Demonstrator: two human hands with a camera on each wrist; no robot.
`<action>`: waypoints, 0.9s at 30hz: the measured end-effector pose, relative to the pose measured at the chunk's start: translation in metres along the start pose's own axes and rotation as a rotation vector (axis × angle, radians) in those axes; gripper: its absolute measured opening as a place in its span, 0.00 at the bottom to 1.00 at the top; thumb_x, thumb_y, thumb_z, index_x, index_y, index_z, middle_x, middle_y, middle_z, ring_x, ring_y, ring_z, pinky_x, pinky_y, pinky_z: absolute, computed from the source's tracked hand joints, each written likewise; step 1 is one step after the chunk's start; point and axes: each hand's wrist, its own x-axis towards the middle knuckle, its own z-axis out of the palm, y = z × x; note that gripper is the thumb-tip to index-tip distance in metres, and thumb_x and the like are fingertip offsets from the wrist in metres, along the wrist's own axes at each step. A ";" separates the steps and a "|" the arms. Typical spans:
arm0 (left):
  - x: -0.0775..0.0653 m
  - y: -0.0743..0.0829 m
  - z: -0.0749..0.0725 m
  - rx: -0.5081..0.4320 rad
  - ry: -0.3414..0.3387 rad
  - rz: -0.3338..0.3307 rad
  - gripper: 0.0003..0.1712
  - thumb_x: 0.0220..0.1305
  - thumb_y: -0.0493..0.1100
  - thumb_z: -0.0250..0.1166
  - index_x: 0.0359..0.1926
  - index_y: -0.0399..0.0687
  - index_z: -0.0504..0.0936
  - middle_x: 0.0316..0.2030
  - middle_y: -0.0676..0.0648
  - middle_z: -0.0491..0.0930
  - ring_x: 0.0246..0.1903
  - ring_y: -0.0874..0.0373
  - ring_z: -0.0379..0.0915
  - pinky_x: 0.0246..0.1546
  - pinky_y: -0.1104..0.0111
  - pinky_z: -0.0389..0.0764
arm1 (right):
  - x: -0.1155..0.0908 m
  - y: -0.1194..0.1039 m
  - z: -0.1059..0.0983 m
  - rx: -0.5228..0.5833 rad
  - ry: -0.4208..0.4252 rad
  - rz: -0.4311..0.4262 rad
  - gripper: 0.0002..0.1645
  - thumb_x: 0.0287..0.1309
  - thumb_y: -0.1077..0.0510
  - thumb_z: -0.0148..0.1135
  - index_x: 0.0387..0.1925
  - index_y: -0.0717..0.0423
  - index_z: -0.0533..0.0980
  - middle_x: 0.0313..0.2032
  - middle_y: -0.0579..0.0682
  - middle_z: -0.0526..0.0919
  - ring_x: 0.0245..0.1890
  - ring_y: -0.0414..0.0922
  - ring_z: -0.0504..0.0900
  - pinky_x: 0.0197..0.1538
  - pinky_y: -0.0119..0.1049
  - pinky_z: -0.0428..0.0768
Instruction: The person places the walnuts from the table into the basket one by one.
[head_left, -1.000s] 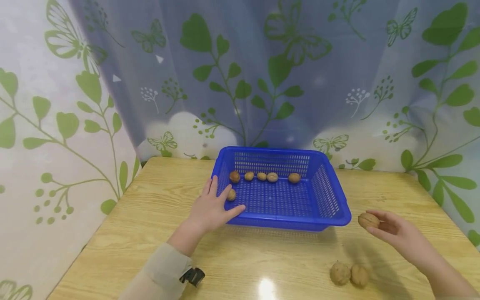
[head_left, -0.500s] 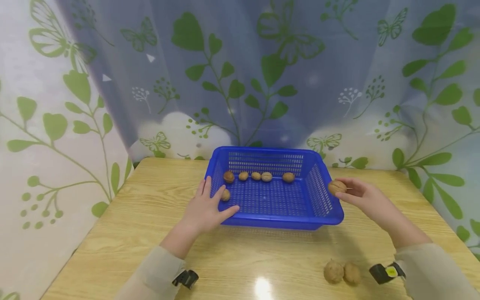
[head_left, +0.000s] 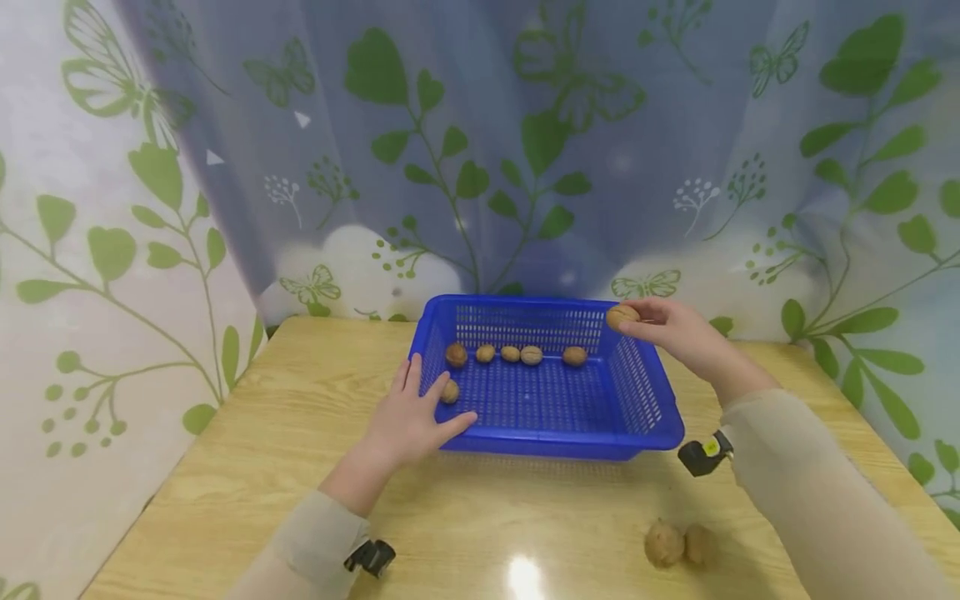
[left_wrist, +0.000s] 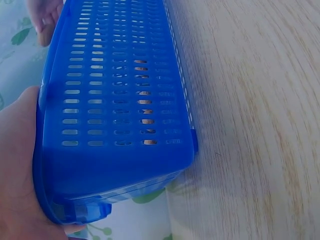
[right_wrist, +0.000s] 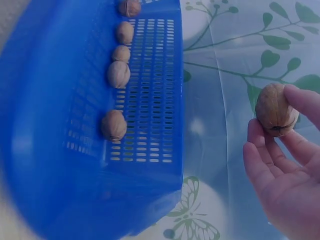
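Note:
My right hand (head_left: 686, 340) pinches a walnut (head_left: 621, 317) between thumb and fingers, up over the back right corner of a blue plastic basket (head_left: 540, 439). In the right wrist view the same walnut (right_wrist: 274, 111) shows whole, its seam facing the camera. Fingers spread, my left hand (head_left: 408, 418) rests on the basket's front left rim. Inside, several walnuts line the back wall, the rightmost walnut (head_left: 575, 357) standing a little apart. Another walnut (head_left: 450, 392) sits by the left wall, partly hidden by my left fingers.
Two walnuts (head_left: 664, 544) lie side by side on the wooden table (head_left: 480, 525), in front of the basket to the right. Behind the table hangs a curtain (head_left: 480, 150) printed with leaves and butterflies.
My right hand has carried the walnut from the table's right side, up and leftward to the basket's back right corner. My left hand has stayed on the rim. The head view shifted slightly.

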 end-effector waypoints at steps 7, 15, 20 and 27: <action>0.000 -0.001 -0.003 -0.007 0.001 -0.017 0.51 0.56 0.78 0.42 0.69 0.49 0.61 0.70 0.31 0.38 0.69 0.39 0.29 0.60 0.44 0.58 | 0.038 -0.004 -0.003 0.043 0.001 0.012 0.40 0.64 0.48 0.55 0.68 0.66 0.54 0.66 0.65 0.56 0.66 0.60 0.55 0.63 0.56 0.57; -0.003 0.003 -0.002 0.009 -0.010 -0.016 0.50 0.57 0.77 0.43 0.69 0.48 0.62 0.70 0.31 0.40 0.69 0.38 0.31 0.58 0.45 0.61 | 0.063 0.023 0.010 0.071 0.043 0.016 0.34 0.64 0.57 0.55 0.64 0.74 0.58 0.62 0.70 0.62 0.63 0.62 0.61 0.61 0.53 0.62; -0.004 0.003 -0.004 0.009 0.003 -0.021 0.49 0.57 0.76 0.45 0.69 0.48 0.62 0.70 0.31 0.40 0.69 0.38 0.31 0.57 0.44 0.62 | 0.068 0.043 0.023 -0.072 0.117 -0.012 0.30 0.61 0.56 0.59 0.58 0.75 0.66 0.54 0.71 0.72 0.55 0.62 0.70 0.56 0.52 0.68; -0.002 0.002 -0.002 -0.009 0.015 -0.014 0.50 0.57 0.77 0.45 0.69 0.47 0.62 0.70 0.31 0.40 0.69 0.38 0.31 0.59 0.45 0.60 | 0.070 0.059 0.034 -0.167 0.221 -0.029 0.28 0.61 0.58 0.59 0.55 0.76 0.67 0.50 0.71 0.74 0.51 0.62 0.73 0.54 0.52 0.71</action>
